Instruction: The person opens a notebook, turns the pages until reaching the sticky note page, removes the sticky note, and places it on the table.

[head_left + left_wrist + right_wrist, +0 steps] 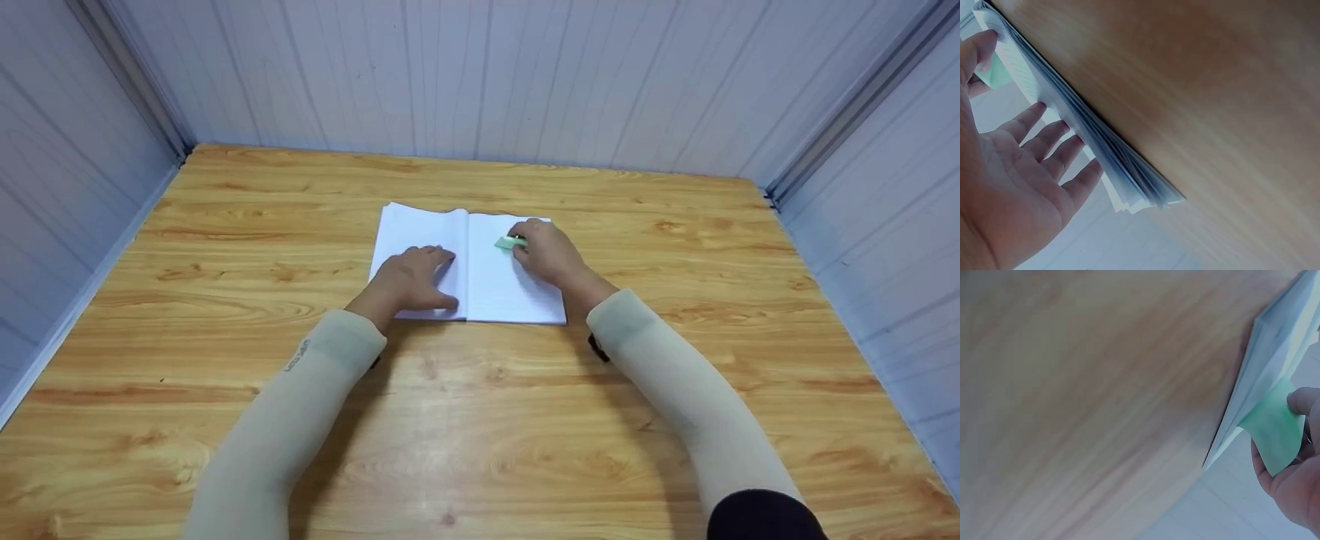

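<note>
An open notebook (pixel 517 300) with white ruled pages lies on the wooden table. My left hand (pixel 411 279) rests on its left page, fingers spread and thumb near the center fold. In the left wrist view, the fingertips of the left hand (pixel 1027 169) touch the page over a stack of loosely fanned sheets. Over the right page, my right hand (pixel 551 251) pinches a small pale green sticky note (pixel 1276 430) between thumb and fingers. The note curves, and its lower edge meets the page. Part of it is hidden behind the fingers.
The wooden table (pixel 465 420) extends around the notebook on all sides. White panel walls (pixel 480 82) enclose it at the back, left and right. Both forearms wear light sleeves (pixel 675 390), with a dark band near each wrist.
</note>
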### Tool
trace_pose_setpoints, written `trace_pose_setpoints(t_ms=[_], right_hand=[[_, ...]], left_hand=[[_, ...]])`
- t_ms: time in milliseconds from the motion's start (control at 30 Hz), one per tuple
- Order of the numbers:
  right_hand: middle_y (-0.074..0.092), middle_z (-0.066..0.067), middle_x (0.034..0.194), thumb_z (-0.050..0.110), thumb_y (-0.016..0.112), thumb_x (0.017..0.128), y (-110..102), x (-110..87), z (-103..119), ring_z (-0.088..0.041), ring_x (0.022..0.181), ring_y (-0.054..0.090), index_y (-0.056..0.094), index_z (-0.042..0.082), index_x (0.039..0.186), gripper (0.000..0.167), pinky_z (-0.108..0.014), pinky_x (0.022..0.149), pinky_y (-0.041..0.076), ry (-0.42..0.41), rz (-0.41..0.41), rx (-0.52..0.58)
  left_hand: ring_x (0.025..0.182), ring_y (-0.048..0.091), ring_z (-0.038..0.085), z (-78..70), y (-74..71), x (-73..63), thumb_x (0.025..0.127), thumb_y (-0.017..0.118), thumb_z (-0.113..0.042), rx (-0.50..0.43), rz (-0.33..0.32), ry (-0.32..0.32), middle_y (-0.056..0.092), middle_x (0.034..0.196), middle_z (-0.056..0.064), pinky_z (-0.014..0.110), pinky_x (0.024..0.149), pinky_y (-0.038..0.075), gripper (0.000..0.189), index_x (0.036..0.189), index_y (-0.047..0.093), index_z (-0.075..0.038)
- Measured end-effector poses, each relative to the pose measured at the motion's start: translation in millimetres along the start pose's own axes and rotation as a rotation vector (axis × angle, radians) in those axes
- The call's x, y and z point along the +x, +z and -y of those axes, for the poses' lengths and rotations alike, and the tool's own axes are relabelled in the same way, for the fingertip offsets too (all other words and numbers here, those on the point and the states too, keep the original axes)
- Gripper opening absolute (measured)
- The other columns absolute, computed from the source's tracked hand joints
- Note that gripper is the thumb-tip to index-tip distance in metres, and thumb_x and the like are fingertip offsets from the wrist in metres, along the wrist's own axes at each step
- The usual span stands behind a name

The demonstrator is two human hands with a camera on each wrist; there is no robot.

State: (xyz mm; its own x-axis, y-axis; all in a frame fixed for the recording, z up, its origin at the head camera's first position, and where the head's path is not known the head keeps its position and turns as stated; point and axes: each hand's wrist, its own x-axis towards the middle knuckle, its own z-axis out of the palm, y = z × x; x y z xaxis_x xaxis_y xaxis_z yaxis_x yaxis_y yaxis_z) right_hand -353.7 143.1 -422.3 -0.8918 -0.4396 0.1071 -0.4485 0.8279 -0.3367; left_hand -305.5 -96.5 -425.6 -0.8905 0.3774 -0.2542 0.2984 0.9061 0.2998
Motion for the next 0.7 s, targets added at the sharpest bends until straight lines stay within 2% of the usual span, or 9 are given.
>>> trace_pose_setpoints(t_ms=[200, 400, 533, 700], right_hand=[[0.065, -0.014, 0.120, 0.012, 0.057, 0.094, -6.8, 1.2, 0.7, -0.026, 0.114, 0.059, 0.065, 0.003, 0.118, 0.027, -0.041, 0.101, 0.044, 0.059, -0.005, 0.064], [0.067, -0.012, 0.118, 0.014, 0.058, 0.093, -12.3, 2.3, 0.2, -0.025, 0.111, 0.060, 0.067, 0.004, 0.115, 0.026, -0.040, 0.098, 0.046, 0.111, -0.065, 0.116], [0.069, -0.011, 0.116, 0.015, 0.059, 0.093, -12.9, 0.3, -1.2, -0.023, 0.109, 0.063, 0.068, 0.004, 0.113, 0.025, -0.039, 0.096, 0.048, 0.154, -0.112, 0.150], [0.069, -0.010, 0.113, 0.018, 0.059, 0.093, -16.6, -1.2, -2.3, -0.022, 0.107, 0.063, 0.069, 0.006, 0.113, 0.025, -0.038, 0.094, 0.048, 0.217, -0.161, 0.245]], left_hand=[[0.144, 0.029, 0.032, -0.5, -1.2, -1.0, 0.077, 0.064, -0.057, 0.004, -0.004, -0.002, 0.032, 0.156, 0.009, 0.049, 0.115, 0.027, 0.089, 0.150, 0.033, -0.016], [0.145, 0.026, 0.030, -1.4, -2.2, 0.6, 0.077, 0.064, -0.057, -0.015, 0.002, -0.017, 0.030, 0.157, 0.008, 0.049, 0.116, 0.025, 0.090, 0.151, 0.032, -0.017], [0.144, 0.028, 0.031, -2.0, 0.6, 0.7, 0.077, 0.062, -0.056, 0.006, 0.005, -0.013, 0.031, 0.157, 0.009, 0.049, 0.115, 0.027, 0.089, 0.150, 0.032, -0.016], [0.144, 0.028, 0.031, -3.8, 1.1, 0.1, 0.077, 0.061, -0.056, 0.017, 0.008, -0.019, 0.031, 0.157, 0.009, 0.049, 0.115, 0.027, 0.089, 0.150, 0.032, -0.016]])
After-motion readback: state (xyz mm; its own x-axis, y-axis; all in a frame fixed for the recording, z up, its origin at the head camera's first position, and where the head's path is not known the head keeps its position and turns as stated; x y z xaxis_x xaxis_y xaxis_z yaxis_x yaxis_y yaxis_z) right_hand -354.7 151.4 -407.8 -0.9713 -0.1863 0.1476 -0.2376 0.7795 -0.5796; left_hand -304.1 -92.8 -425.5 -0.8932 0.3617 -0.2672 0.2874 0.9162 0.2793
